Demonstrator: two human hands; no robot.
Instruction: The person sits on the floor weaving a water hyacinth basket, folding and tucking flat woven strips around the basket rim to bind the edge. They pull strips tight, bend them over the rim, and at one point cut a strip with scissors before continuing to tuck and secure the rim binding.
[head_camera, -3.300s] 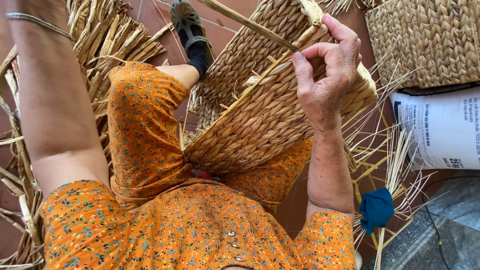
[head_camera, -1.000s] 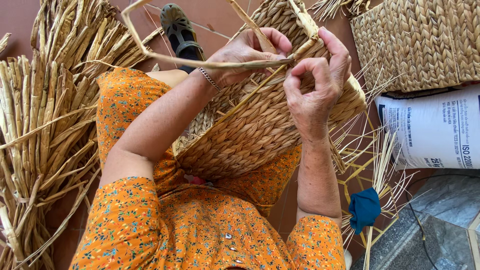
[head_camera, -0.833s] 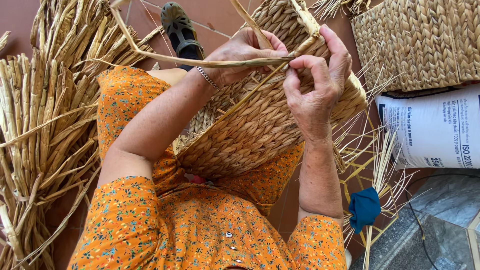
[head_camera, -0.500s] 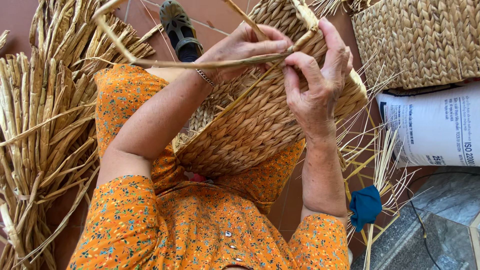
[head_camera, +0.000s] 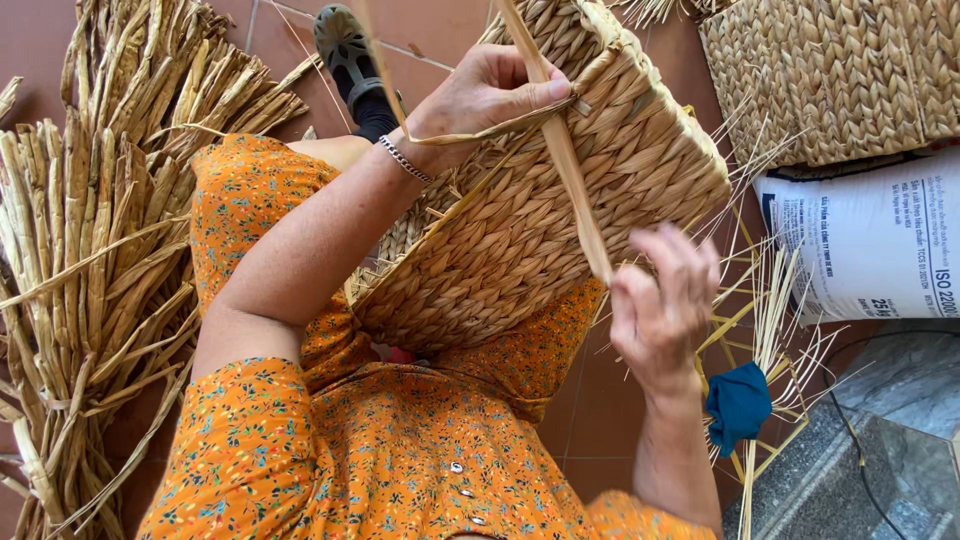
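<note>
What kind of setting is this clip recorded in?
Probably a home or small workshop floor for basket weaving: a person sits on reddish floor tiles with a half-woven basket on the lap, bundles of dried reeds alongside and a finished woven basket nearby.

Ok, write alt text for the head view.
A person in an orange floral dress weaves a straw basket on their lap, left hand gripping its rim, right hand pulling a flat strand. Dried reeds lie alongside.

The floor (head_camera: 420, 30) was reddish-brown tile in even daylight, with a grey stone step (head_camera: 880, 460) at its edge.
</note>
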